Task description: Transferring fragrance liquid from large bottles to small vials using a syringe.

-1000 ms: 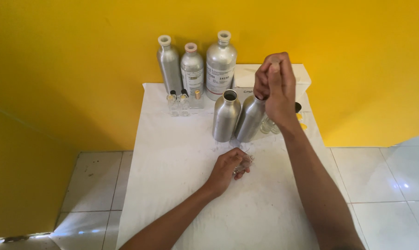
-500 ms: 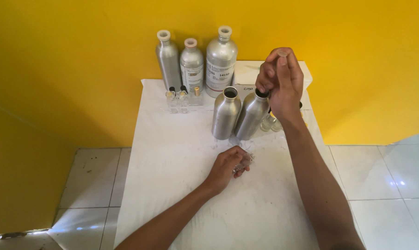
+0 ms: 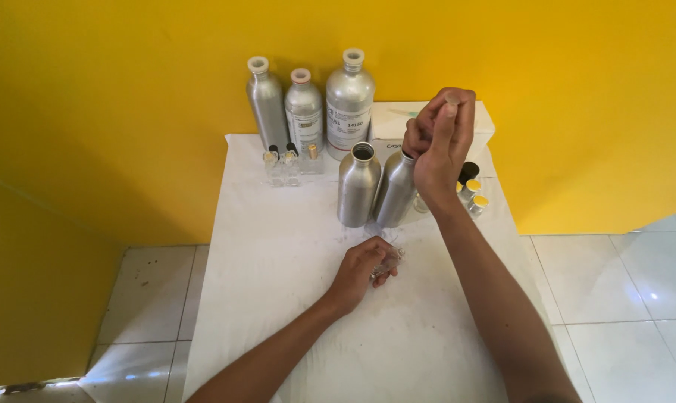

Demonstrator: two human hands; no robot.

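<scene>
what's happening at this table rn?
A person works at a white-covered table. The left hand rests on it, closed around a small clear glass vial. The right hand is raised over the neck of one of two open aluminium bottles, pinching a small pale cap. Three capped bottles stand by the yellow wall.

We see a small, improvised fragrance-decanting or liquid-filling station, not a formal lab. A narrow table [image 3: 278, 298] under a white cloth stands against a plain yellow wall [image 3: 129, 89] on a white tiled floor [image 3: 614, 298]. Capped aluminium bottles [image 3: 304, 108] line the far edge, two open aluminium bottles [image 3: 358, 186] stand nearer, and small glass vials [image 3: 282, 166] and yellow-capped vials [image 3: 474, 195] sit beside them, by a white box [image 3: 390, 119].
</scene>
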